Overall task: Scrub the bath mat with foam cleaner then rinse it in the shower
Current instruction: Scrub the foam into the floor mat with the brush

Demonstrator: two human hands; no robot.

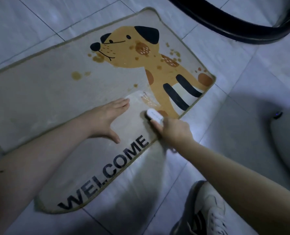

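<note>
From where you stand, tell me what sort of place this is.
Probably a bathroom or washing area at home. The floor is pale glazed tile with grout lines, a "WELCOME" bath mat with a dog print lies on it, and the right hand works a white scrub brush over the mat.

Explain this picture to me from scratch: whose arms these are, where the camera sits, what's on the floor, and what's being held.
There is no machine here. A person wears a camera on the head, so the one picture looks down along their own two arms. On the tiled floor lies a bath mat printed with a dog and the word WELCOME, marked with brownish spots. The left hand lies flat on the mat, fingers straight, holding it down. The right hand grips a small white scrubbing brush pressed on the mat near the dog's legs. A pale streak beside it may be foam. A white shoe shows at the bottom.
</note>
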